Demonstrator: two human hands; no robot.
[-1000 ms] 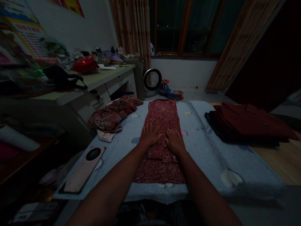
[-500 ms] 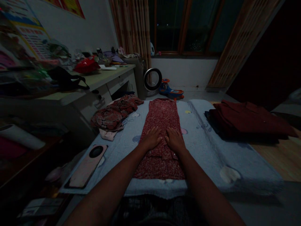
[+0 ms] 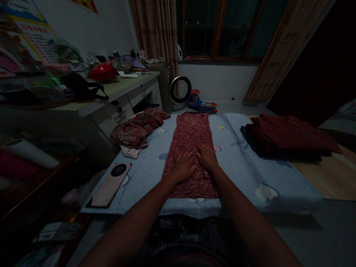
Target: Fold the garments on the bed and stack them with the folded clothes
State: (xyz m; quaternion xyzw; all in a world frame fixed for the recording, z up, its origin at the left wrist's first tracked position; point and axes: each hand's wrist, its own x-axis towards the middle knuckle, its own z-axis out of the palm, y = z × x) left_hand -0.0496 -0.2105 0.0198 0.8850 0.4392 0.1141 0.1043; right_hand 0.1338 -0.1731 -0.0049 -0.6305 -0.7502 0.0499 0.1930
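Observation:
A dark red, finely speckled garment [image 3: 193, 129] lies folded into a long strip on a light blue blanket [image 3: 236, 178]. My left hand [image 3: 183, 167] rests on its near half, fingers stretched forward over the cloth. My right hand [image 3: 206, 157] lies on the same garment near its right edge, a little farther forward, with its fingers extended too. Neither hand grips the cloth. The garment's near end shows layered folds, partly covered by my hands and wrists.
A patterned, crumpled garment [image 3: 139, 128] and a phone [image 3: 111, 185] lie on the blanket's left side. Folded dark clothes [image 3: 292, 135] are stacked at the right. Beyond stand a cluttered desk [image 3: 116, 89], a toy ride-on car [image 3: 201, 104] and a round-doored appliance [image 3: 180, 91].
My left hand has slid slightly toward me and right across the garment. My right hand has moved a little forward. The view has shifted slightly, and the garment stays in place.

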